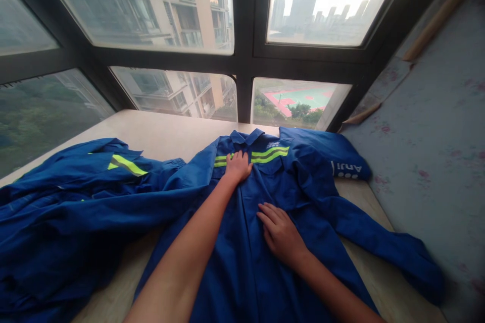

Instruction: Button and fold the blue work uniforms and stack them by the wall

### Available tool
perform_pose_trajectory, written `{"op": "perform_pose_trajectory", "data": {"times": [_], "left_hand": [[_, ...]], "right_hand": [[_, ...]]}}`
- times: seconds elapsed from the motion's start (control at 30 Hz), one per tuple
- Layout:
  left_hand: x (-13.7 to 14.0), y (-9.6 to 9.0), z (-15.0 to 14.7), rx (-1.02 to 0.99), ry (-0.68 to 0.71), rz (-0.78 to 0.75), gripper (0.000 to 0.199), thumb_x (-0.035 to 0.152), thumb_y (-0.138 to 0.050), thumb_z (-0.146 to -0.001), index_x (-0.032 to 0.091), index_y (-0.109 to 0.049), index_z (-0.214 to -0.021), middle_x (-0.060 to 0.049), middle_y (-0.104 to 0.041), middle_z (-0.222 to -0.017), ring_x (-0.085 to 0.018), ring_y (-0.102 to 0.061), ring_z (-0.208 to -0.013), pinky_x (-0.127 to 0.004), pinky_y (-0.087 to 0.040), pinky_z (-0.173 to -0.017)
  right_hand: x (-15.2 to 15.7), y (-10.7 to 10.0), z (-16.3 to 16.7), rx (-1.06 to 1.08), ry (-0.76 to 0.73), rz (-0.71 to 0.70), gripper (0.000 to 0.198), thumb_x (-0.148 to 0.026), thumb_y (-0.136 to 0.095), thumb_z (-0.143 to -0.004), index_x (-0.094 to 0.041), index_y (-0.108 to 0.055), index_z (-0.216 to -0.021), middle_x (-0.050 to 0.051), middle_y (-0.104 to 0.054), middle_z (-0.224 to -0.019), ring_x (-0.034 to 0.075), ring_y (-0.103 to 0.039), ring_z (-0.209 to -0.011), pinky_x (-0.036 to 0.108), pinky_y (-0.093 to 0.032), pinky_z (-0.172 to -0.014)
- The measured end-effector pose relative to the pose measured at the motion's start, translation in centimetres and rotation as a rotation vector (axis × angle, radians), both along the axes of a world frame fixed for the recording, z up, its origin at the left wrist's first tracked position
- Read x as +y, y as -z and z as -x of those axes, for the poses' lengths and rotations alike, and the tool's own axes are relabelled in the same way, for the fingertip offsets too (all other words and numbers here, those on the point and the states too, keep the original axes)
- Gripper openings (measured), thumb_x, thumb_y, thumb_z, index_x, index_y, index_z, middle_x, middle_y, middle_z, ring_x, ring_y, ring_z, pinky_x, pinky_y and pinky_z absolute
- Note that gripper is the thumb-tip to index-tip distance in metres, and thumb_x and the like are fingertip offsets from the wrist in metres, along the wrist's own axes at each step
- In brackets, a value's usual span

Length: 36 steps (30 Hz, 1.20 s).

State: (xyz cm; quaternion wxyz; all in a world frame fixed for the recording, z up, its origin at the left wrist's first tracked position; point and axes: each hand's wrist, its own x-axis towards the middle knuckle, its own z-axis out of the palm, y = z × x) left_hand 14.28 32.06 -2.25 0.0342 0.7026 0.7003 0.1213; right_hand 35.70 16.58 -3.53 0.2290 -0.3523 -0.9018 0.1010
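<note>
A blue work jacket [261, 186] lies spread out front side up, its collar toward the window and a yellow-green and grey stripe across the chest. My left hand [238, 166] rests on the chest at the front placket, just below the collar, with its fingers spread over the stripe. Lower down and to the right, my right hand [282, 234] lies on the jacket front, fingers stretched out and palm down. One sleeve reaches out to the right; the other runs left, over toward a second blue garment.
A crumpled blue garment [87, 181] with a yellow-green stripe covers the left side. Behind the right shoulder sits a folded blue bundle [322, 149] with white lettering. The pale ledge [159, 128] meets the window frame [244, 65] at the back and a flowered wall [428, 161] on the right.
</note>
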Motion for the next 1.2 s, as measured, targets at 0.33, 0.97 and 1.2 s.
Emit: {"op": "perform_pose_trajectory", "data": {"times": [0.33, 0.97, 1.2], "left_hand": [[2.6, 0.5, 4.6, -0.154, -0.164, -0.13, 0.041, 0.013, -0.034, -0.092, 0.013, -0.059, -0.125, -0.014, -0.064, -0.122, -0.022, -0.059, -0.114, -0.036, -0.046, -0.1], [1.3, 1.5, 4.7, -0.119, -0.15, -0.12, 0.039, 0.016, -0.049, -0.087, 0.023, -0.062, -0.123, -0.008, -0.064, -0.108, -0.022, -0.058, -0.1, -0.032, -0.045, -0.089], [1.2, 1.4, 4.4, -0.084, -0.169, -0.107, 0.038, 0.025, -0.054, -0.087, 0.02, -0.06, -0.124, -0.011, -0.063, -0.112, -0.025, -0.057, -0.102, -0.034, -0.044, -0.086]], "right_hand": [[8.5, -4.7, 6.2, 0.043, 0.142, 0.068, 0.026, -0.029, -0.043, -0.098, -0.021, -0.068, -0.1, 0.008, -0.068, -0.094, 0.022, -0.058, -0.096, 0.035, -0.041, -0.088], [23.7, 2.0, 9.8, 0.294, 0.297, 0.337, 0.024, -0.027, -0.056, -0.089, -0.019, -0.07, -0.106, 0.004, -0.073, -0.097, 0.017, -0.067, -0.082, 0.028, -0.055, -0.078], [25.7, 1.0, 11.0, 0.214, 0.296, 0.436, 0.013, -0.03, -0.071, -0.078, -0.022, -0.076, -0.088, 0.0, -0.075, -0.084, 0.016, -0.069, -0.077, 0.024, -0.054, -0.073]]}}
